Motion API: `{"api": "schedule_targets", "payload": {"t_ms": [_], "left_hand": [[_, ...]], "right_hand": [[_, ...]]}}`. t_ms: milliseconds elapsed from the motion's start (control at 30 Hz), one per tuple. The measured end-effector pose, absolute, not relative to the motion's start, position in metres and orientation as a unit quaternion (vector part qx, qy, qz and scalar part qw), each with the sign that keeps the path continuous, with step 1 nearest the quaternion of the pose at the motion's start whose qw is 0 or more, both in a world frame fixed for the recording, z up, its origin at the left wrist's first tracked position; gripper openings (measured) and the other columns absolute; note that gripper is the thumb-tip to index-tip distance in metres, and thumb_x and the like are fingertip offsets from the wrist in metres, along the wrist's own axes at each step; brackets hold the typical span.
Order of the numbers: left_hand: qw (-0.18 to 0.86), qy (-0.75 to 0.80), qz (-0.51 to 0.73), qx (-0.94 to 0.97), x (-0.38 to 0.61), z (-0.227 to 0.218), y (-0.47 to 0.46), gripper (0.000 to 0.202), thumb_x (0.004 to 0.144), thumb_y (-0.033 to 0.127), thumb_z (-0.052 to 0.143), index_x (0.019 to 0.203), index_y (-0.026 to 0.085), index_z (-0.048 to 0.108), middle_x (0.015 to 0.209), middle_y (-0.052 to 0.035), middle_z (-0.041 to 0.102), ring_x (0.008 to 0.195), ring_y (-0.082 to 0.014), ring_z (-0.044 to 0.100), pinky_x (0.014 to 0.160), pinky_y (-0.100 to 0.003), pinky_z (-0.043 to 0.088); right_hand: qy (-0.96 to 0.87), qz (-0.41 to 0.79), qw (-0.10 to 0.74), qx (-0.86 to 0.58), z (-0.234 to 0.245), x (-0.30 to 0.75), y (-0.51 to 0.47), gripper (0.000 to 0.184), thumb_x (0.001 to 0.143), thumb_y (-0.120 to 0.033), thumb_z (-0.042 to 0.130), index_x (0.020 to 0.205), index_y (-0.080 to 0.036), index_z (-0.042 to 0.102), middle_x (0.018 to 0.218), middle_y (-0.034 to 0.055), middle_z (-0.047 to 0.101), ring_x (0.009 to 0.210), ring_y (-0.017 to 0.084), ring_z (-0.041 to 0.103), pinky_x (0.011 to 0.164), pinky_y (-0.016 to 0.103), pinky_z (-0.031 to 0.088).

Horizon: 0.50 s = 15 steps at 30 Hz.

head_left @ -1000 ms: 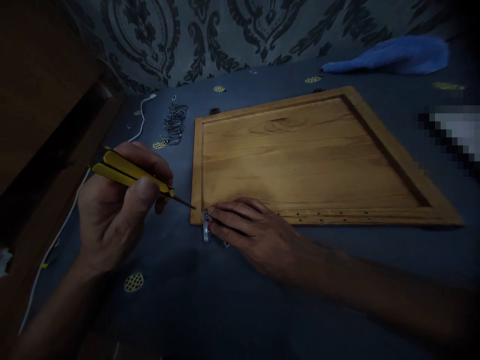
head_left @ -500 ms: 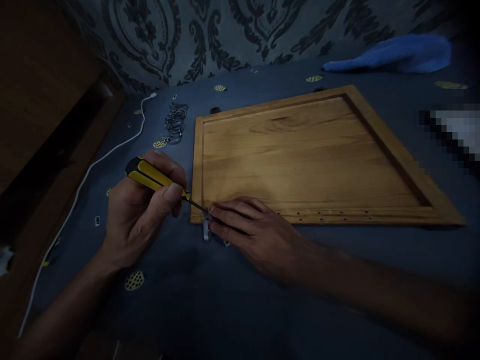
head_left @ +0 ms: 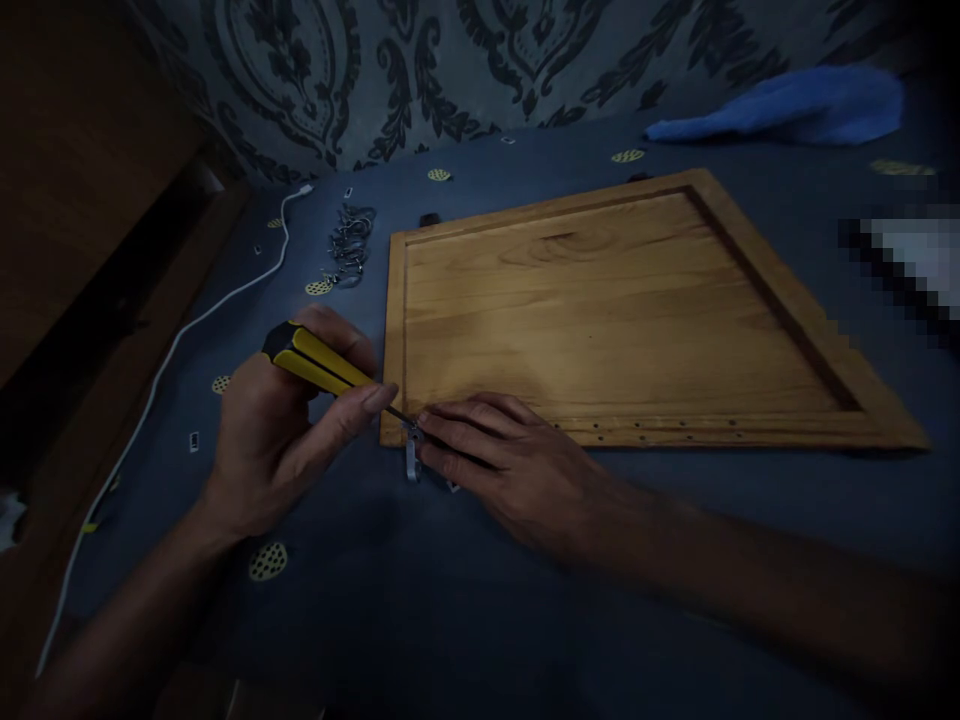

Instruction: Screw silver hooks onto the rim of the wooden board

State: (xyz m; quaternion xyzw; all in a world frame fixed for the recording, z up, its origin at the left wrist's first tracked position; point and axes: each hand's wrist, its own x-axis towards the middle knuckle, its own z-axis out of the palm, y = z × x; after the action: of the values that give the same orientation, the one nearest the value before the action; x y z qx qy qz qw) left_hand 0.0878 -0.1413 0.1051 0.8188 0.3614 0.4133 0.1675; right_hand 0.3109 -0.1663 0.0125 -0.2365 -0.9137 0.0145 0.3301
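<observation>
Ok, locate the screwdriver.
Left of centre in the head view, the screwdriver is in the left grip, its tip at the metal bracket by the near-left corner of the wooden panel.

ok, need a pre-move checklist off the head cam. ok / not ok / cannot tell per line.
1. Left grip around screwdriver handle: ok.
2. Screwdriver shaft reaching the metal fitting at the panel corner: ok.
3. Tip seated in a screw: cannot tell, too small and dark.
4. Right grip pinching the fitting: cannot tell; fingers are at it, maybe only pressing.
5. White cable clear of screwdriver: ok, lies apart.
6. Lighting on the work: not ok, dim.
</observation>
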Motion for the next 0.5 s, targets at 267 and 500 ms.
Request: {"api": "schedule_targets", "payload": {"t_ms": [267,500], "left_hand": [[0.187,0.377,0.471,0.775,0.0885,0.1055,-0.1462,0.041,0.074,0.019,0.094,0.106,0.025,0.070,0.094,0.0007,0.069,0.077,-0.0184,0.073,0.064,-0.032,0.065],[0.221,0.369,0.467,0.773,0.0920,0.1068,-0.1477,0.057,0.078,0.009,0.087,0.126,0.033,0.067,0.111,0.0002,0.066,0.082,-0.0188,0.075,0.065,-0.034,0.070]], "right_hand": [[-0.916,0.018,0.317,-0.246,0.0145,0.3105,-0.1668,0.035,0.103,-0.009,0.046,0.126,-0.014,0.071,0.129,0.0097,0.076,0.121,0.024,0.066,0.102,0.042,0.054],[-0.927,0.016,0.280,-0.249,0.0180,0.3126,-0.1687,0.036,0.101,-0.010,0.049,0.133,-0.009,0.067,0.134,0.0114,0.073,0.124,0.024,0.064,0.105,0.041,0.052]]}}
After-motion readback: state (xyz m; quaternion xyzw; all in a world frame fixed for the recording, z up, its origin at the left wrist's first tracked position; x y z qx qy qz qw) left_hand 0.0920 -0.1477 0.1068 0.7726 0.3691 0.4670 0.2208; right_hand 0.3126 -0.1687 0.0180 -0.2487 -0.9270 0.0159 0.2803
